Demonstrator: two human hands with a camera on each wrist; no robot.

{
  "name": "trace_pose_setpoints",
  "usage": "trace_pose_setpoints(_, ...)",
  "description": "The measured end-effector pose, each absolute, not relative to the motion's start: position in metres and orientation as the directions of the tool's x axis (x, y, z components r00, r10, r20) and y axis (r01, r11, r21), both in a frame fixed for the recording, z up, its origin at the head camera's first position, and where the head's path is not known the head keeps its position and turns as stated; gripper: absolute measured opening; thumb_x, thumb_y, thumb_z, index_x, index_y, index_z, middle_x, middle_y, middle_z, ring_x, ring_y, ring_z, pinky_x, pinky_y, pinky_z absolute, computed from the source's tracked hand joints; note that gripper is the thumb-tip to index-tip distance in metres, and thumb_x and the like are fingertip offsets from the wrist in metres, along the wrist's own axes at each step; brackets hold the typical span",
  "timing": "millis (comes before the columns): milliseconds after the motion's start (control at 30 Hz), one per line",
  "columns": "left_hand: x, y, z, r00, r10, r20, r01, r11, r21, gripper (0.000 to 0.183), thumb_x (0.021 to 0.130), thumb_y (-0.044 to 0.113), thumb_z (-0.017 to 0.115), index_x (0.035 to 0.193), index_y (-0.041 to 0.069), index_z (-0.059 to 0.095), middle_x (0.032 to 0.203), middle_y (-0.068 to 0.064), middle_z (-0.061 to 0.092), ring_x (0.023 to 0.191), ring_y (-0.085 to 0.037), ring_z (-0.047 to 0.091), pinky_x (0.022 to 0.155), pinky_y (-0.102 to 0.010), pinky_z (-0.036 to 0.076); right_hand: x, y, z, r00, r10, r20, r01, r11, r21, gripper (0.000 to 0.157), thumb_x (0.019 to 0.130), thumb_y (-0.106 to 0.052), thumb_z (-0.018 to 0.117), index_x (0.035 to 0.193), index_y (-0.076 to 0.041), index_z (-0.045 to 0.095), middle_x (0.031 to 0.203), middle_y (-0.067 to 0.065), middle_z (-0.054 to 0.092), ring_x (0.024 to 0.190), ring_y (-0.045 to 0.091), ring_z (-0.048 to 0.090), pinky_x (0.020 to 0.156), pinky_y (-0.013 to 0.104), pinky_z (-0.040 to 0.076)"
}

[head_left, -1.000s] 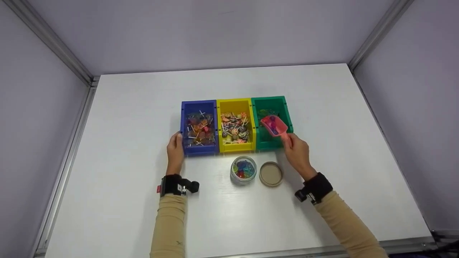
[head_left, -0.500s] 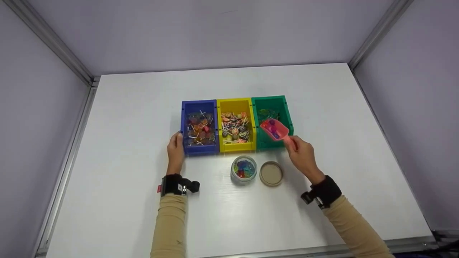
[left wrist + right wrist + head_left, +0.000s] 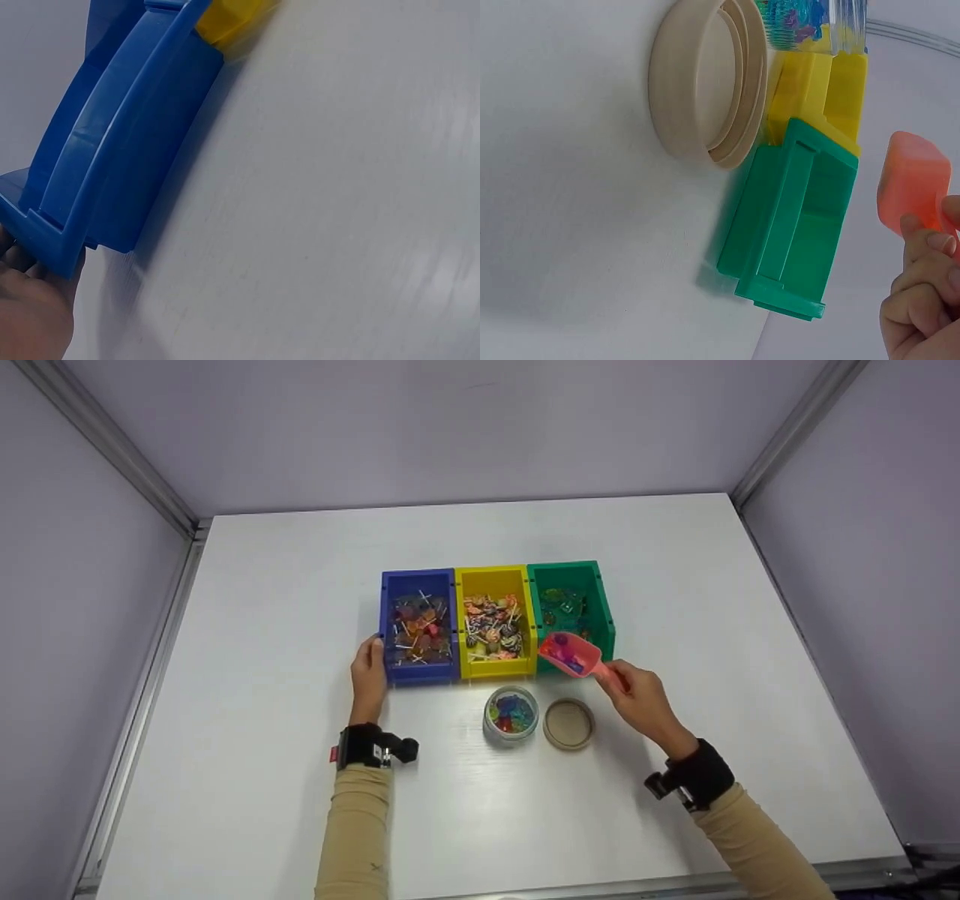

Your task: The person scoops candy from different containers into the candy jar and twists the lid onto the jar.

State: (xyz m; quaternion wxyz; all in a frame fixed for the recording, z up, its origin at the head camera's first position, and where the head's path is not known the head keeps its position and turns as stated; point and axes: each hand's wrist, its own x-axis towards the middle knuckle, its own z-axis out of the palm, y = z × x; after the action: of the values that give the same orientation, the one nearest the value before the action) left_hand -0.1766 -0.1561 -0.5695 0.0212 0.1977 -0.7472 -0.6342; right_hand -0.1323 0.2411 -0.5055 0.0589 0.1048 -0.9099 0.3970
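Note:
In the head view, my right hand [image 3: 639,699] grips the handle of a pink scoop [image 3: 592,658]. Purple and red translucent pieces lie in its bowl, which is over the front of the green bin [image 3: 609,641]. My left hand [image 3: 368,671] holds the front left corner of the blue bin [image 3: 142,142], its fingers partly hidden by the rim in the left wrist view. A clear jar [image 3: 489,729] with colourful pieces inside stands before the yellow bin [image 3: 495,669]. Beside that jar lies a beige round lid [image 3: 676,90], hollow side up.
Three joined bins stand in a row on the white table [image 3: 300,577]. Small lollipops [image 3: 491,622] fill the yellow one, and translucent candies on sticks [image 3: 420,622] are in the blue one. Grey walls [image 3: 480,427] enclose the table at the back and sides.
The loaded scoop has come back toward the front edge of the green bin, and my right hand has shifted right and nearer. My left hand stays at the blue bin.

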Motion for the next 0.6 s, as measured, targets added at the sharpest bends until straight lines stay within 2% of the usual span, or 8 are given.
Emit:
trace_pose_setpoints(267,-0.177,-0.154,-0.571,-0.923,-0.318,-0.217,-0.266,0.120,0.957,0.049,0.105,0.028,0.036,0.144,-0.003,0.038,0.150,-0.023,0.041,0.144,-0.034,0.035,0.122,-0.043,0.029,-0.123,0.243,-0.504,-0.952,-0.215,0.217,-0.304,0.622,-0.721,0.013,0.086,-0.003,0.068,0.097,0.004,0.068,0.061,0.004,0.049,0.059,0.002,0.034,0.051,0.016,0.028)
trace_pose_setpoints(600,-0.177,-0.155,-0.570,-0.922,-0.325,-0.211,-0.261,0.115,0.959,0.049,0.105,0.027,0.036,0.143,-0.003,0.039,0.149,-0.024,0.042,0.144,-0.035,0.035,0.122,-0.044,0.029,-0.115,0.244,-0.497,-0.959,-0.249,0.133,-0.265,0.633,-0.727,0.017,0.088,-0.008,0.067,0.100,0.004,0.068,0.064,0.004,0.051,0.060,0.003,0.038,0.051,0.016,0.031)
